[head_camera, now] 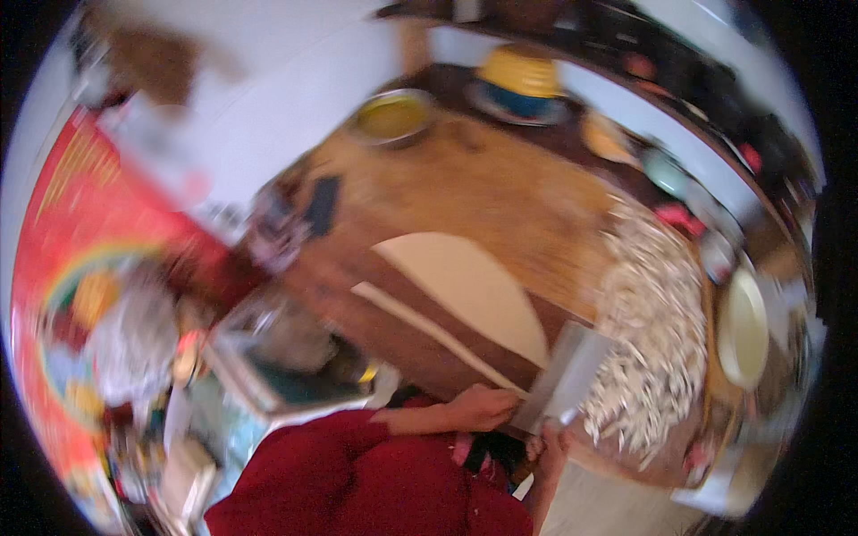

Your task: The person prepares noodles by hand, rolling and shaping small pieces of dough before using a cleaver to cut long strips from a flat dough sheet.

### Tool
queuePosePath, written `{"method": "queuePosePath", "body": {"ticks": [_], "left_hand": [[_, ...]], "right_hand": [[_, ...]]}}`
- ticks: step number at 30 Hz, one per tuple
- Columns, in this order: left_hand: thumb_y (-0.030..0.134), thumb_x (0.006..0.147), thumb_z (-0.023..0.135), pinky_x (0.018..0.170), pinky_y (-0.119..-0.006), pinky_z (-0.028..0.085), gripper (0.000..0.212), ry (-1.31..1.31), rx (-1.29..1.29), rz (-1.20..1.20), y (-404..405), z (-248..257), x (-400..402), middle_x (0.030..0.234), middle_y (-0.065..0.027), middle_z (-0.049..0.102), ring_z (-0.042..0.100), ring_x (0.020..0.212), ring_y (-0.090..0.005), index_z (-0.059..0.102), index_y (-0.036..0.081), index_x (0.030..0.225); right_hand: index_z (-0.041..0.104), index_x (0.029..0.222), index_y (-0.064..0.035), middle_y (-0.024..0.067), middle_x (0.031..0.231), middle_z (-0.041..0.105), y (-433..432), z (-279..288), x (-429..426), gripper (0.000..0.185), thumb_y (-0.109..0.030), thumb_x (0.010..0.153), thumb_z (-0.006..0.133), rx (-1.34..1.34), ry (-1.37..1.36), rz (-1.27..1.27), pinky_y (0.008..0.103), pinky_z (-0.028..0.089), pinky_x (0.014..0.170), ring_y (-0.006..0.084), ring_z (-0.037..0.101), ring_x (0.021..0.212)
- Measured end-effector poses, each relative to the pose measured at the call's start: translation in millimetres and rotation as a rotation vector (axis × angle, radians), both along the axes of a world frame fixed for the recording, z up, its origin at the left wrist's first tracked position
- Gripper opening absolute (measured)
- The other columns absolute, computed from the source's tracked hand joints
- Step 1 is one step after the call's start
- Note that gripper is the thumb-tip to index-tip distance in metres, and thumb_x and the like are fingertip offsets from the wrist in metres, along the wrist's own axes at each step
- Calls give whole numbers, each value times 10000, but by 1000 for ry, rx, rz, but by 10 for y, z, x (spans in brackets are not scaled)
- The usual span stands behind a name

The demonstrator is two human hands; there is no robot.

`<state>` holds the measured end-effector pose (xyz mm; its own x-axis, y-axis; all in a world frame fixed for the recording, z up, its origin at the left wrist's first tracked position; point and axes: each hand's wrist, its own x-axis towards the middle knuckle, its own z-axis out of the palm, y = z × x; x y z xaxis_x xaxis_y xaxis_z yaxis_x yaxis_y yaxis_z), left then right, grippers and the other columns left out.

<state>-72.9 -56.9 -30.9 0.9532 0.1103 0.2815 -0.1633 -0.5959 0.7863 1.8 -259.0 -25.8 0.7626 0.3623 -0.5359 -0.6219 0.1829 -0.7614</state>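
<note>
My right hand [553, 439] is closed around the handle of a cleaver [570, 375]. Its broad metal blade stands at the near end of a long, narrow dough strip [436, 335]. My left hand [484, 407] has its fingers curled over that same end of the strip, right beside the blade; blur hides the exact fingertip contact. Beyond the strip, a flat half-round dough sheet [469, 288] lies on the brown wooden board [496, 181]. A large heap of short cut dough pieces [650, 321] spreads to the right of the cleaver.
A metal bowl with yellowish contents [394, 117] stands at the far edge, near stacked yellow and blue bowls [519, 80]. On the right is a pale oval dish [744, 328]. A dark flat object [323, 204] lies at left, above an open glass-like container [268, 375].
</note>
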Motion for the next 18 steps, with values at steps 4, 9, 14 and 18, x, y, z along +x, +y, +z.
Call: {"method": "queuePosePath", "body": {"ticks": [4,9,14,18], "left_hand": [[155,878,591,576,-487,503,196,-71,-46,21,-96,-197,-184,894,-146,611,634,755,-394,577,93,1064],[179,892,589,574,-487,490,149,-200,-127,3,-138,-224,-15,871,-146,605,611,722,-405,570,79,1001],[156,888,639,691,-427,549,139,-73,-207,330,401,255,21,891,-157,681,679,827,-355,677,64,986],[127,937,596,573,-331,505,165,-32,-306,502,1791,607,824,695,-120,638,626,580,-176,669,11,1027]], "right_hand": [[480,1020,-132,-14,670,467,81,174,13,143,-97,956,603,45,-137,65,242,283,343,85,322,412],[509,1115,-103,12,696,509,148,368,164,190,-101,949,602,79,-114,-58,260,281,325,96,328,403],[543,1011,-98,-27,647,472,542,767,636,87,-131,957,603,39,-130,214,238,286,382,71,368,462],[552,1028,-82,-41,701,482,1237,733,1150,74,-108,967,588,29,-226,300,218,304,408,56,375,484]]}}
